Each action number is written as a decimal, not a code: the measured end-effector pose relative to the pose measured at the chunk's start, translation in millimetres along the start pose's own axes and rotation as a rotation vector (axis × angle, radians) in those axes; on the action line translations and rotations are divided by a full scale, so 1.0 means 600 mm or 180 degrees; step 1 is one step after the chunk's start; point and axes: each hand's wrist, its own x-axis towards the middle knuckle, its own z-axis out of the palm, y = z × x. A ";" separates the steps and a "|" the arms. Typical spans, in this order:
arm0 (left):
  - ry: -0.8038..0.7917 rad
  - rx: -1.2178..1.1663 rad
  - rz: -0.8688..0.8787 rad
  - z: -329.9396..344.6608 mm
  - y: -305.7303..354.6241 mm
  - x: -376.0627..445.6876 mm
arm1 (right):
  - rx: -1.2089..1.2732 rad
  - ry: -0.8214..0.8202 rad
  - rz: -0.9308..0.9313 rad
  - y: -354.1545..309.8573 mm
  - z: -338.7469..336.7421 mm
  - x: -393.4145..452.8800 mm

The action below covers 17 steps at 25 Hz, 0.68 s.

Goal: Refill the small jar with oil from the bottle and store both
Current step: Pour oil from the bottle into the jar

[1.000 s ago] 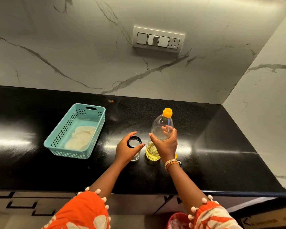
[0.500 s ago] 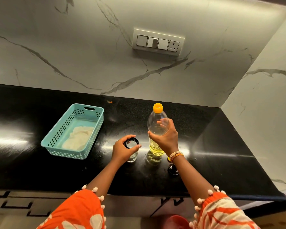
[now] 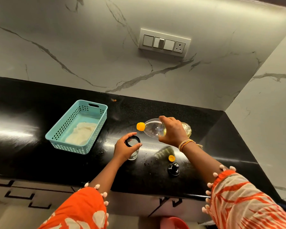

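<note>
You have tipped the bottle (image 3: 153, 129) from upright to nearly flat, its yellow spout just above and beside the jar (image 3: 132, 144), so pouring looks imminent. Your right hand (image 3: 172, 132) wraps the bottle's middle; your left hand (image 3: 124, 148) curls round the open jar, steadying it on the counter (image 3: 40, 146).

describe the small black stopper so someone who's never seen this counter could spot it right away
On the black counter, look near the front edge, below the right hand tilting the oil bottle. The black stopper stands there: knob-shaped, glossy, beside a flat orange cap.
</note>
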 end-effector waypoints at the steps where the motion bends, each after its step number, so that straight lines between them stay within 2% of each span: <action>1: 0.0017 -0.0018 -0.0006 0.001 0.001 -0.001 | -0.0119 -0.0061 -0.0048 0.001 0.002 0.002; 8: 0.0239 -0.0016 0.0174 0.005 -0.001 -0.006 | -0.0868 -0.0373 -0.0265 0.005 0.013 0.010; 17: 0.0282 -0.0143 0.0142 0.007 -0.008 -0.002 | -0.1216 -0.0424 -0.0437 -0.001 0.015 0.021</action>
